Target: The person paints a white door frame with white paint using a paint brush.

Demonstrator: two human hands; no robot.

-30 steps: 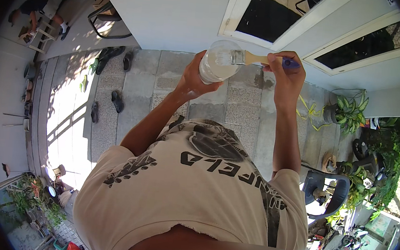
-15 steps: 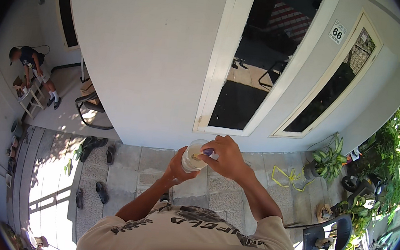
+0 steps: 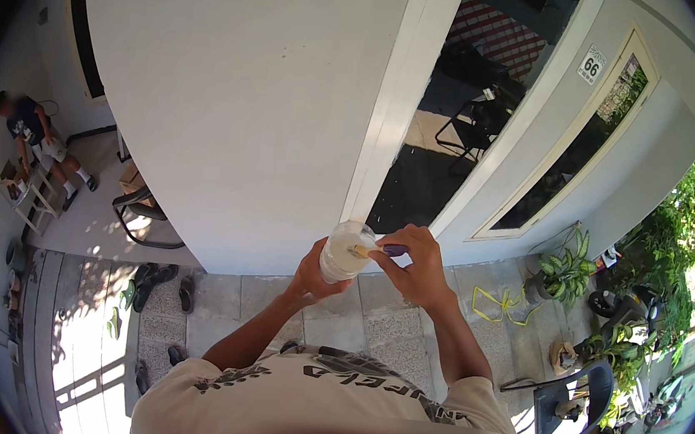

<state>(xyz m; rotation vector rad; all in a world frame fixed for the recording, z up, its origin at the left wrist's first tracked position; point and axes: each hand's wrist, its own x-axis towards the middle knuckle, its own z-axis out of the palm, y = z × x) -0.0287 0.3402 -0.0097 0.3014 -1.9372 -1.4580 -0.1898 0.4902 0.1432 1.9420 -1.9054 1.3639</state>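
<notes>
My left hand (image 3: 315,276) is closed around a clear plastic jar (image 3: 336,268) with whitish paint inside, its open mouth facing up. My right hand (image 3: 423,268) grips a paintbrush (image 3: 394,250) by its purple handle. The brush lies tilted over the jar's mouth, its pale bristle end pointing left into the opening. Whether the bristles touch the paint or the inner wall, I cannot tell. Just beyond the jar rises the cream window frame (image 3: 380,120) around dark glass.
Grey wall (image 3: 233,105) stands ahead. Shoes (image 3: 148,286) lie on the paving at left; a yellow strap (image 3: 502,305) and a potted plant (image 3: 567,267) are at right. A black chair (image 3: 551,408) stands near right. Far left, another person (image 3: 38,133) bends over a small table (image 3: 36,197).
My right hand has moved slightly right, and the brush has tipped from steep to nearly flat across the jar's mouth. The wall and window have shifted in view.
</notes>
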